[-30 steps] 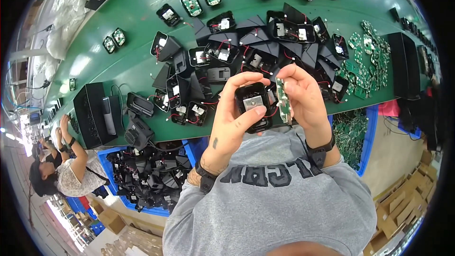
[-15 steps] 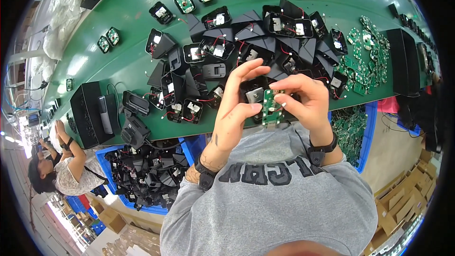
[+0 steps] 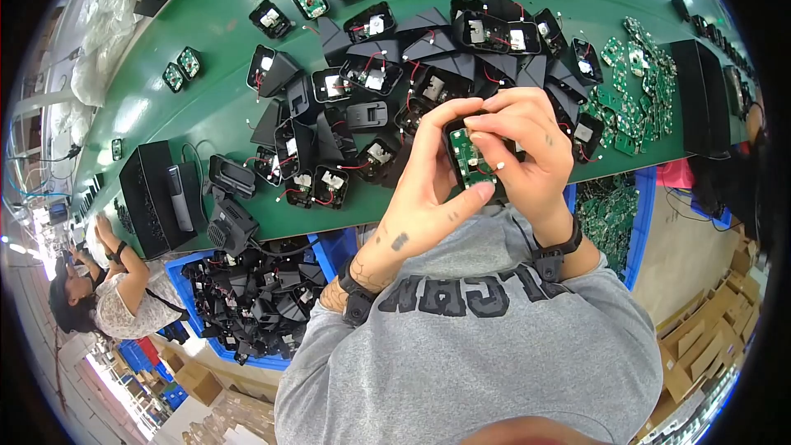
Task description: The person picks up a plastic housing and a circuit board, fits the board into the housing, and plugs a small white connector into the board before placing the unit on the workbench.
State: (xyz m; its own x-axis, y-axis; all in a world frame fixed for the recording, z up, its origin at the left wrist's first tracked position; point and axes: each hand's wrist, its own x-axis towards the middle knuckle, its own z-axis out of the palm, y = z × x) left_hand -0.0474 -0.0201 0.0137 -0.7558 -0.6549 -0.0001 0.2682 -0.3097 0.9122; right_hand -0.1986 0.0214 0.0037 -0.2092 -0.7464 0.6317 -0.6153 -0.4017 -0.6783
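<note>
Near the table's front edge, my left hand (image 3: 432, 189) wraps round a small black plastic housing (image 3: 453, 166), its thumb along the near end. A green circuit board (image 3: 466, 152) lies in or against the mouth of that housing; how deep it sits is hard to tell. My right hand (image 3: 531, 144) pinches the board's upper right side between thumb and fingers. A small white connector (image 3: 499, 166) on a wire sticks out beside the right thumb. The housing's back is hidden by my hands.
Black housings with red wires (image 3: 371, 74) crowd the green table (image 3: 214, 49). Loose circuit boards (image 3: 643, 107) are heaped at right. Blue bins below hold housings (image 3: 255, 305) and boards (image 3: 606, 227). A black box (image 3: 152, 198) stands at left, where another person (image 3: 132, 305) works.
The board has gone from in front of the housing to its mouth. My left fingers have closed further round the housing, and its thumb has moved down to the near end.
</note>
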